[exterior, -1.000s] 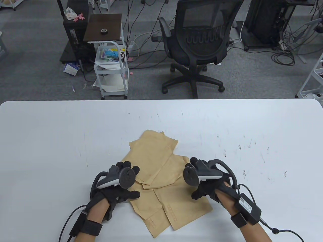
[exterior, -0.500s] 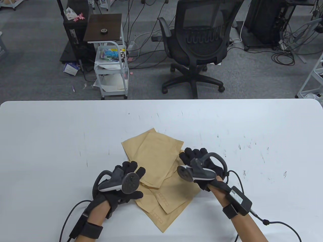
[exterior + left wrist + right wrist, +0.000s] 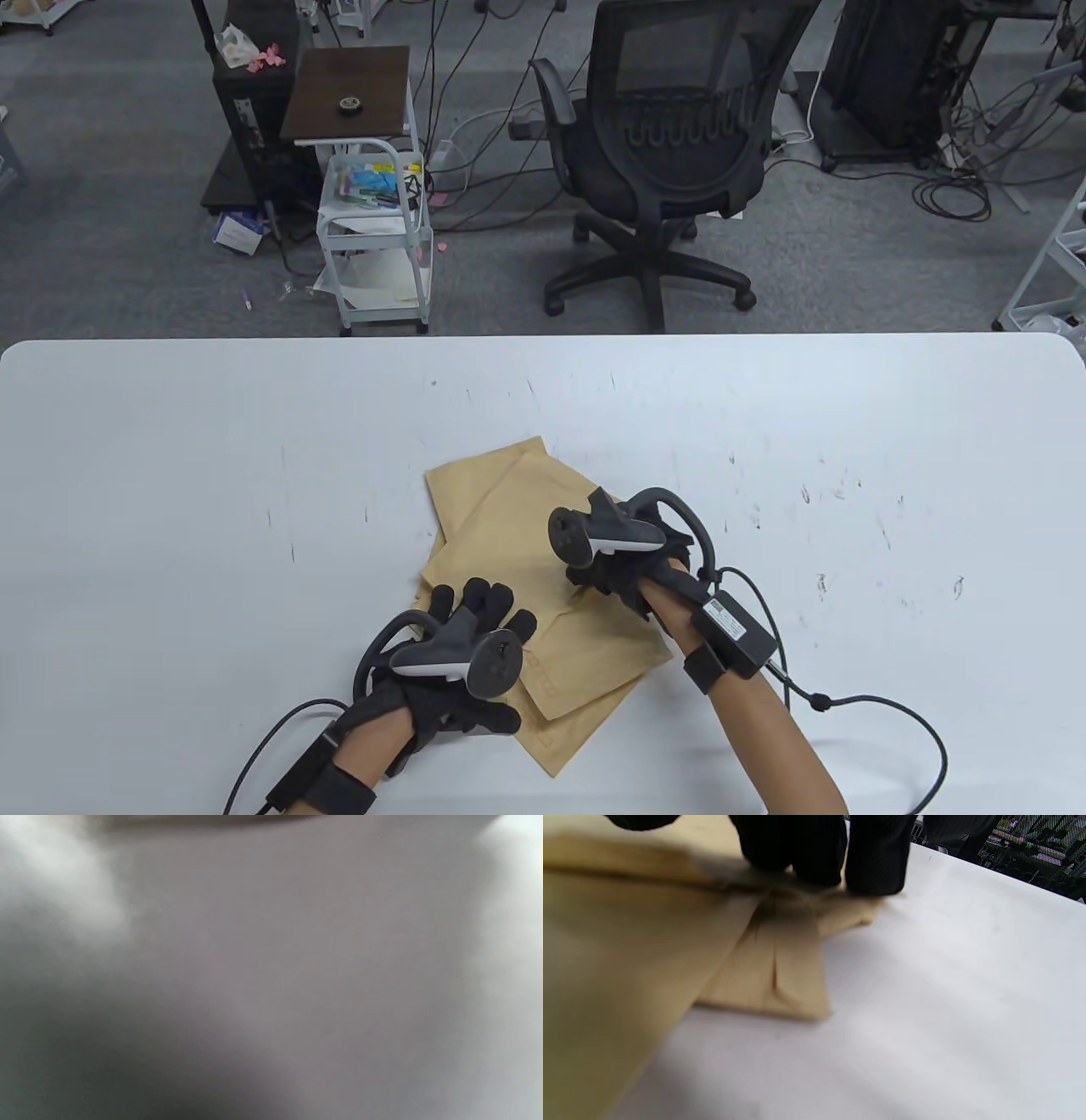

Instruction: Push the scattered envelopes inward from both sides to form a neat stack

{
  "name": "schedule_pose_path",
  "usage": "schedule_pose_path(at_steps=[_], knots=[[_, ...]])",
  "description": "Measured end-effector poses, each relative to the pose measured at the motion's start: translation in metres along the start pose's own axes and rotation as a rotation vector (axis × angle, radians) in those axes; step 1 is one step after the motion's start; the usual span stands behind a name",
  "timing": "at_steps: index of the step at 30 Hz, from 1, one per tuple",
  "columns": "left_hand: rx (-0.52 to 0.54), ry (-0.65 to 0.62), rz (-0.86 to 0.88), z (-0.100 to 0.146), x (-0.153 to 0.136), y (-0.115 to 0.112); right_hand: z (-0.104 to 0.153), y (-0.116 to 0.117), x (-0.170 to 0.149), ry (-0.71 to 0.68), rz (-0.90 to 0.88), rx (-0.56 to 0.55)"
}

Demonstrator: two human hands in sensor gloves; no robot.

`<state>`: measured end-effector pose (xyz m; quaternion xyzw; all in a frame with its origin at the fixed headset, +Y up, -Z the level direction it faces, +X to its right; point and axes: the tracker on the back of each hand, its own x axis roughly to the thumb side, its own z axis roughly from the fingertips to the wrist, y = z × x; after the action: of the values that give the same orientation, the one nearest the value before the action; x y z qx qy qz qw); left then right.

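Note:
Several brown paper envelopes [image 3: 517, 526] lie overlapped in a loose pile on the white table [image 3: 170, 467], near its front middle. My left hand [image 3: 484, 607] rests flat with fingers spread on the pile's lower left part. My right hand [image 3: 598, 577] is at the pile's right edge, mostly hidden under its tracker. In the right wrist view its fingertips [image 3: 814, 857] press down on the edge of the envelopes [image 3: 628, 963], where one corner sticks out. The left wrist view is a grey blur and shows nothing I can name.
The table's front edge is close below the pile. Cables [image 3: 891, 722] trail from both wrists across the table. An office chair [image 3: 670, 153] and a small cart [image 3: 373, 229] stand on the floor beyond the far edge.
Both hands have moved inward: the left to the right and nearer the front edge, the right to the left onto the pile. The envelopes have turned and now overlap more closely.

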<state>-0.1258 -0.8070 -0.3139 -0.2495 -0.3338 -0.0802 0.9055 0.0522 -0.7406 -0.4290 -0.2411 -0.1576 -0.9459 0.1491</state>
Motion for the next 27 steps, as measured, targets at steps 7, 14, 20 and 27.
schedule_pose_path(at_steps=[7,14,20,27], knots=[[0.005,-0.023,-0.012,-0.002,0.009,0.0,-0.018,-0.011,-0.023,0.212,-0.116,-0.209],[0.001,-0.017,-0.106,-0.003,0.024,0.0,-0.033,0.018,-0.015,0.167,-0.164,-0.116],[0.029,0.008,-0.047,-0.006,0.02,0.001,-0.01,0.004,-0.018,0.158,-0.076,-0.004],[-0.01,-0.032,-0.014,0.001,0.024,0.008,-0.007,-0.004,-0.038,0.334,-0.141,-0.16]])
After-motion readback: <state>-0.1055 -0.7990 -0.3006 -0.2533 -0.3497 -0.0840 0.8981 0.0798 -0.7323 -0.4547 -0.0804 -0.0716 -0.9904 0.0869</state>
